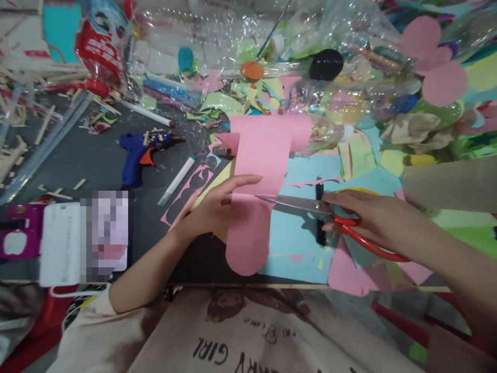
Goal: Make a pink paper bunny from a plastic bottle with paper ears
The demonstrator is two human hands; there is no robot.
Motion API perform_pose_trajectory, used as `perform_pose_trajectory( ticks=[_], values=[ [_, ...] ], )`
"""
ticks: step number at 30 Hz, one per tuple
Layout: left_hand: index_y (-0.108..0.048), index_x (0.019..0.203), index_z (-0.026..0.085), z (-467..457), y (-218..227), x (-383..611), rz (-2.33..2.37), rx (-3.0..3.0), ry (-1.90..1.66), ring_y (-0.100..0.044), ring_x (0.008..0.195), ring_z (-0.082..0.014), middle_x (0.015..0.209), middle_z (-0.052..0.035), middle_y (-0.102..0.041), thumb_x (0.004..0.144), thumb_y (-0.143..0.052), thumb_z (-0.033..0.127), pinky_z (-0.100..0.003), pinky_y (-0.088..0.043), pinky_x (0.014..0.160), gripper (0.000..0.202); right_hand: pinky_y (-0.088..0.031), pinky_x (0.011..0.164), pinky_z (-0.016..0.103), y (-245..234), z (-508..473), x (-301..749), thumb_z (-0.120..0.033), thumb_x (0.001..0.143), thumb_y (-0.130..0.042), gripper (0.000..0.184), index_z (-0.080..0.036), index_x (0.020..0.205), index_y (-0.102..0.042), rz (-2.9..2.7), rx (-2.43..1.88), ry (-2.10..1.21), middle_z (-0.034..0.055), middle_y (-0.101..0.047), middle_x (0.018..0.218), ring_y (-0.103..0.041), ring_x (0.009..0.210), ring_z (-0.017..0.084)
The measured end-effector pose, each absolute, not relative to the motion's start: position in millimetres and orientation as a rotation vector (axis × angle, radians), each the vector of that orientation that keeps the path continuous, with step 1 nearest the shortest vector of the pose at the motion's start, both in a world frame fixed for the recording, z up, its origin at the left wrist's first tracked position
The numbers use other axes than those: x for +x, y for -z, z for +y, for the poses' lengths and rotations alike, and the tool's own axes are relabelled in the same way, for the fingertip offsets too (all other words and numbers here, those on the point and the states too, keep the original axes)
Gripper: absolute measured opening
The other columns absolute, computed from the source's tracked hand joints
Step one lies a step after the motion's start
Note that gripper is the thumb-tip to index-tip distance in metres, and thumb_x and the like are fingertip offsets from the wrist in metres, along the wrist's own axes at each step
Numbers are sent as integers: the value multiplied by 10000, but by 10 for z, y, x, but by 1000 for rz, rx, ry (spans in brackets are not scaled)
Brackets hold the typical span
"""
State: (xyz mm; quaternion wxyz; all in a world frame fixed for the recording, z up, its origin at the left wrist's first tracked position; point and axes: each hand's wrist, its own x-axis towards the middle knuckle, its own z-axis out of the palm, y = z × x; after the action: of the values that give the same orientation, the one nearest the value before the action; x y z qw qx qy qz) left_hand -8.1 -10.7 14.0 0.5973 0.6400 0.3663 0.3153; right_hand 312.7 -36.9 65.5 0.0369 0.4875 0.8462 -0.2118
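A long strip of pink paper [261,166] lies in front of me, its rounded lower end near the table edge. My left hand [223,207] grips the strip from its left side, with the thumb underneath or hidden and the index finger stretched across it. In my right hand [353,220] are red-handled scissors [303,203], their blades reaching across the strip just beside my left fingers. The upper part of the strip meets a plastic bottle [330,130] wrapped in pink paper. Under the scissors lies a light blue sheet [298,233].
A blue glue gun [134,158] rests at the left, with a white marker [176,180] beside it. Phones [60,243] lie at the left front edge. Paper scraps, clear plastic bottles and wooden sticks cover the back. A black pen [320,230] lies under the scissors.
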Motion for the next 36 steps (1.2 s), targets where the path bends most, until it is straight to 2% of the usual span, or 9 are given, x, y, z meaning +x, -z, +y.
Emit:
perform_pose_trajectory(
  ticks=[3, 7, 9, 14, 26, 29, 32, 34, 36],
  values=[
    [-611, 1316, 250, -107, -137, -75, 857, 1492, -740, -541, 1339, -274, 1427, -84, -587, 870, -682, 236, -326, -595, 929, 452, -416, 469, 304, -672, -359, 3103, -603, 986, -283, 539, -217, 1126, -633, 2589, 1453, 566, 124, -701, 922, -663, 639, 242],
    [-606, 1324, 244, -104, -107, -64, 834, 1515, -738, -548, 1331, -260, 1425, -95, -589, 879, -683, 286, -289, -592, 896, 454, -469, 548, 332, -681, -347, 3057, -639, 965, -315, 558, -208, 1159, -611, 2524, 1442, 663, 130, -686, 951, -684, 779, 281],
    [-610, 1320, 237, -106, -93, -57, 818, 1532, -738, -548, 1331, -249, 1411, -100, -602, 887, -677, 303, -291, -571, 941, 442, -469, 557, 341, -666, -347, 3040, -657, 954, -316, 579, -209, 1171, -613, 2515, 1451, 704, 133, -686, 972, -681, 796, 287],
    [-618, 1322, 250, -107, -68, -53, 756, 1601, -768, -553, 1332, -238, 1386, -93, -625, 880, -689, 250, -362, -452, 1130, 448, -473, 592, 339, -625, -333, 3001, -663, 945, -308, 591, -221, 1165, -633, 2512, 1450, 787, 119, -696, 968, -678, 780, 266],
    [-608, 1340, 263, -101, -21, -64, 748, 1611, -777, -545, 1337, -250, 1404, -93, -609, 869, -677, 209, -372, -471, 1109, 479, -412, 511, 286, -576, -349, 3047, -653, 964, -315, 584, -228, 1216, -625, 2550, 1436, 790, 110, -739, 984, -673, 651, 220],
    [-622, 1313, 239, -105, -48, -56, 795, 1575, -764, -586, 1272, -248, 1392, -98, -612, 877, -661, 225, -311, -555, 951, 438, -430, 513, 295, -576, -350, 3064, -672, 957, -297, 608, -231, 1209, -631, 2555, 1457, 761, 120, -740, 1017, -678, 643, 223],
    [-633, 1277, 256, -104, -92, -43, 872, 1428, -726, -686, 896, -160, 1347, -78, -624, 903, -647, 315, -213, -538, 637, 379, -455, 515, 309, -597, -342, 3075, -681, 953, -286, 622, -230, 1209, -631, 2514, 1491, 752, 130, -732, 1046, -692, 661, 238],
    [-636, 1266, 279, -101, -106, -35, 902, 1339, -697, -567, 605, -63, 1268, -56, -646, 909, -643, 374, -186, -431, 490, 370, -459, 508, 313, -614, -341, 3081, -679, 952, -293, 624, -221, 1213, -628, 2482, 1513, 741, 136, -728, 1032, -694, 664, 247],
    [-633, 1276, 295, -100, -97, -26, 915, 1309, -695, -419, 507, -19, 1254, -48, -633, 896, -658, 389, -179, -341, 439, 393, -453, 492, 312, -624, -344, 3085, -676, 951, -297, 623, -215, 1214, -624, 2454, 1520, 738, 138, -723, 1012, -688, 645, 247]
  ],
)
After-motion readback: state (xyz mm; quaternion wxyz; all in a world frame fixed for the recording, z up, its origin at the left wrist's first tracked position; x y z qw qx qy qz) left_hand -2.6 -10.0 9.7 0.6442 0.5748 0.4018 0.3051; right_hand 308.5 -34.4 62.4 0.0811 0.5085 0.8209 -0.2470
